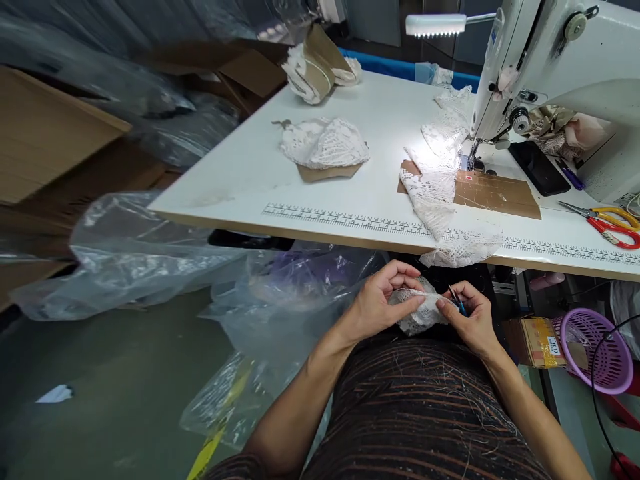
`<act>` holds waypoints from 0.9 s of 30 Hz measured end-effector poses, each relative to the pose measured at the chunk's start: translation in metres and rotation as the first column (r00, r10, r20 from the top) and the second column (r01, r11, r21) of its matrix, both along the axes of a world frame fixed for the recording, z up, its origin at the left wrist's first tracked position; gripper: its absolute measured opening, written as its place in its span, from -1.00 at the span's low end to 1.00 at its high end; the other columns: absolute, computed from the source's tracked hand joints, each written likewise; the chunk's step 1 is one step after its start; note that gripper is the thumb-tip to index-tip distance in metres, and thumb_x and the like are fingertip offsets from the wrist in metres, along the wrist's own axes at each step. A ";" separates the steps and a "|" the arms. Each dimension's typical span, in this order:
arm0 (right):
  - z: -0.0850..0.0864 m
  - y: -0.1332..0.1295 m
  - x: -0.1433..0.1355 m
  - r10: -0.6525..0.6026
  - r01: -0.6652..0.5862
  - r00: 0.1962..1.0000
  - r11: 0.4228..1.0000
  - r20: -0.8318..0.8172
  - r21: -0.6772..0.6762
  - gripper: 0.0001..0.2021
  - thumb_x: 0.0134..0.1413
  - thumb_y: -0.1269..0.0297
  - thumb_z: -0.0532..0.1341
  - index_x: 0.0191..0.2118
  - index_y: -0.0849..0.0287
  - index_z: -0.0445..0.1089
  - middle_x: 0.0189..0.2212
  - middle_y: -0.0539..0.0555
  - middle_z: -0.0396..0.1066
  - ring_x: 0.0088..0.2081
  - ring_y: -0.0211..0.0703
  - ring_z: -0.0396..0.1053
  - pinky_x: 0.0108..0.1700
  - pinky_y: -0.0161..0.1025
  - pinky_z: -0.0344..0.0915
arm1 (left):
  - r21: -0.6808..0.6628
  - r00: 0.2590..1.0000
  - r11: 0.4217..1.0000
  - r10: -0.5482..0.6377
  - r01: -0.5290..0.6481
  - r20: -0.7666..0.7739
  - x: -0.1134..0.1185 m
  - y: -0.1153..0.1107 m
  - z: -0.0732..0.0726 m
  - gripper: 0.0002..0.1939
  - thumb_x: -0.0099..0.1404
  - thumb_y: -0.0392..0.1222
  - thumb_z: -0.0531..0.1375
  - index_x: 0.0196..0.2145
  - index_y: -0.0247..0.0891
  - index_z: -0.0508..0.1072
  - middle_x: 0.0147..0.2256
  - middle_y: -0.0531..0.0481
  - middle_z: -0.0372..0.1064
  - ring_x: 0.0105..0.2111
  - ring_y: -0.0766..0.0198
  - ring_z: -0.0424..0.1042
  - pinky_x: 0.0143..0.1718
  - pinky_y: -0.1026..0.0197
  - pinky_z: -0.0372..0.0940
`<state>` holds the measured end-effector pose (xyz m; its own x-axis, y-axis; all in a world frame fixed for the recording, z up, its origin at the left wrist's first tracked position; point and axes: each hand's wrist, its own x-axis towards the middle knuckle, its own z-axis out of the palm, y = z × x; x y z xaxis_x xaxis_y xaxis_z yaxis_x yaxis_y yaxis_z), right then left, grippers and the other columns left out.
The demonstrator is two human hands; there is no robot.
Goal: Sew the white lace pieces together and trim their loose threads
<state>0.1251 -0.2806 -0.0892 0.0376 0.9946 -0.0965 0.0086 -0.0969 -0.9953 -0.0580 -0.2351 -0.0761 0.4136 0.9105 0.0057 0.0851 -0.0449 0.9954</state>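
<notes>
Over my lap, just below the table's front edge, both hands hold a piece of white lace point(420, 319). My left hand point(383, 300) pinches its edge between thumb and fingers. At the other end of that stretched edge, my right hand point(467, 317) grips the lace with the thumb. Tucked in the right hand's fingers is a small tool with dark pointed tips and a blue part point(459, 303), perhaps thread snips. More white lace point(433, 193) runs from the sewing machine point(520, 87) over the table edge, close above my hands.
On the white table point(240, 173) lie a lace pile point(325, 143), a tied bundle point(315, 70), brown card point(500, 195), a phone point(540, 167) and scissors point(607, 223). A purple basket point(595, 353) and a carton point(537, 343) stand at right. Plastic sheeting point(280, 320) hangs at left.
</notes>
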 end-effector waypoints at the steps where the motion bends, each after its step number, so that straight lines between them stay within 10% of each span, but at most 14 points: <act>1: -0.001 0.000 0.001 -0.005 0.005 1.000 1.000 -0.002 0.000 -0.68 -0.10 -0.01 0.36 -0.41 0.12 0.35 -0.54 -0.04 0.34 -0.53 -0.27 0.21 -0.48 -0.31 0.22 | 0.023 1.000 1.000 0.003 -0.003 -0.015 0.000 0.000 0.000 -0.64 0.15 -0.15 0.33 -0.14 -0.29 0.36 -0.34 -0.02 0.55 -0.34 0.28 0.53 -0.28 0.27 0.41; 27: -0.009 0.003 0.002 -0.067 0.066 0.998 0.997 0.022 0.035 -0.67 -0.07 -0.04 0.35 -0.42 0.14 0.40 -0.55 -0.03 0.33 -0.53 -0.28 0.16 -0.50 -0.32 0.16 | 0.223 0.989 0.967 -0.097 0.120 -0.110 -0.009 0.011 -0.003 -0.81 0.20 -0.09 0.34 -0.45 -0.26 0.56 -0.35 -0.05 0.56 -0.31 0.24 0.52 -0.20 0.23 0.39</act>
